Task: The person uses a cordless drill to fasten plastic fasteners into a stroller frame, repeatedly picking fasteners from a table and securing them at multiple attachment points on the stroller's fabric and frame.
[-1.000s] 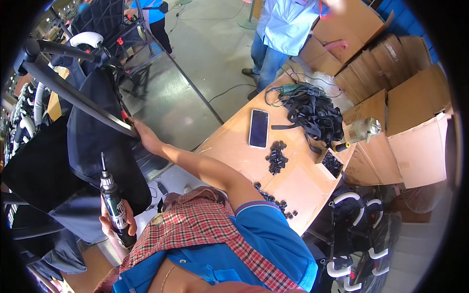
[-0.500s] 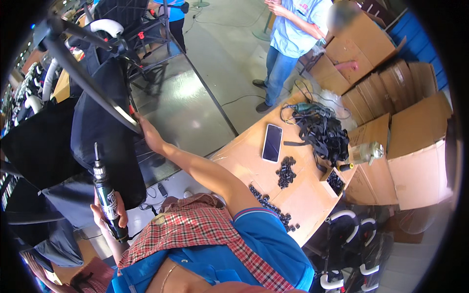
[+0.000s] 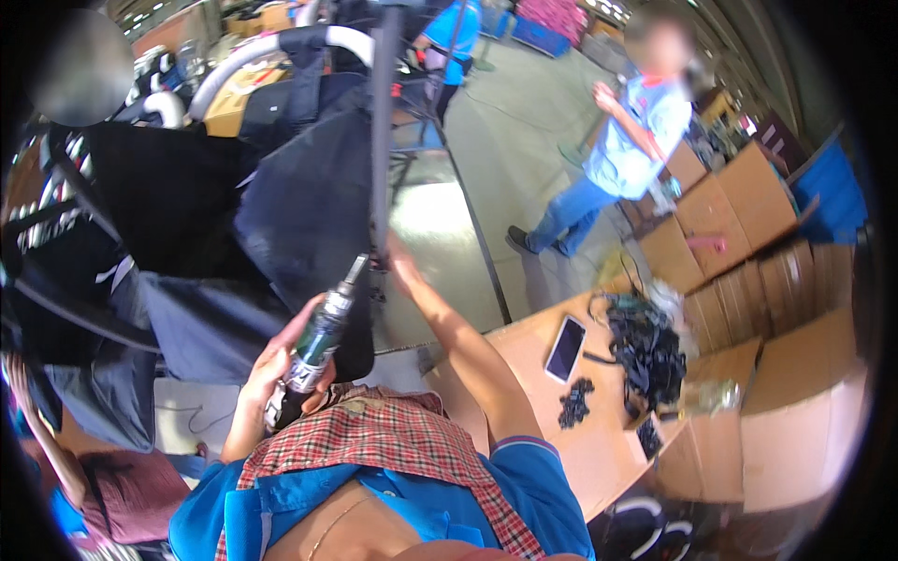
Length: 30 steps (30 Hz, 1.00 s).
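Observation:
My left hand is wrapped round a dark green and black electric screwdriver, its silver bit tilted up and to the right. The bit's tip comes close to the lower end of a dark frame tube, but I cannot tell whether it touches anything. At that tube end my right hand is closed on the tube, its fingers partly hidden behind it. Black fabric panels hang from the stroller-like frame to the left of the tube. A white padded handle curves above them.
On the right, a wooden table holds a phone, small black parts, black straps and a jar. Cardboard boxes stand beyond. A person stands ahead; another person's arm shows at lower left.
My view has turned left. The electric screwdriver has swung from upright to tilted right and come nearer the tube's end. The tube now stands upright in view, with my right hand still at its end.

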### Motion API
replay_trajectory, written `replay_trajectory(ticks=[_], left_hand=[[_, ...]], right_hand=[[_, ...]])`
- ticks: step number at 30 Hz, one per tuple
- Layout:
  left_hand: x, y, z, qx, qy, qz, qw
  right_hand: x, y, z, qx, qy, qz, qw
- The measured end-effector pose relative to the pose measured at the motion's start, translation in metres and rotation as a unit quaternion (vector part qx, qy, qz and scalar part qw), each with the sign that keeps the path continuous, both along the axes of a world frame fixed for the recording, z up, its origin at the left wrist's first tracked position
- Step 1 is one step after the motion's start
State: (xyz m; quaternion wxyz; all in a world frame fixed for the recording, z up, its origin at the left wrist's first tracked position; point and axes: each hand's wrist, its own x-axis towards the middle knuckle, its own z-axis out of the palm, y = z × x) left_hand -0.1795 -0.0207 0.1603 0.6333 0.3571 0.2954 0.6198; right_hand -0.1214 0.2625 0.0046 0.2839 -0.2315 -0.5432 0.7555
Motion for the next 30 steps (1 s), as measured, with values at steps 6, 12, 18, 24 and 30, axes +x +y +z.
replay_trajectory(ticks=[6, 12, 18, 24, 30], left_hand=[[-0.01, -0.009, 0.0, 0.007, -0.052, -0.035, 0.998], [-0.01, -0.003, -0.004, 0.048, -0.049, -0.037, 0.997], [-0.001, -0.018, -0.004, 0.025, -0.075, -0.01, 0.997], [0.002, -0.029, 0.003, 0.014, -0.035, 0.0, 0.999], [-0.005, -0.029, -0.006, 0.01, -0.072, 0.033, 0.997]], right_hand=[[-0.032, 0.012, 0.058, 0.007, -0.085, 0.027, 0.996], [-0.046, 0.029, 0.044, -0.01, -0.044, 0.055, 0.997], [-0.047, 0.015, 0.03, 0.009, 0.006, 0.072, 0.997], [-0.049, 0.011, 0.022, 0.116, -0.023, 0.054, 0.992], [-0.058, 0.001, 0.013, 0.081, -0.069, 0.083, 0.991]])
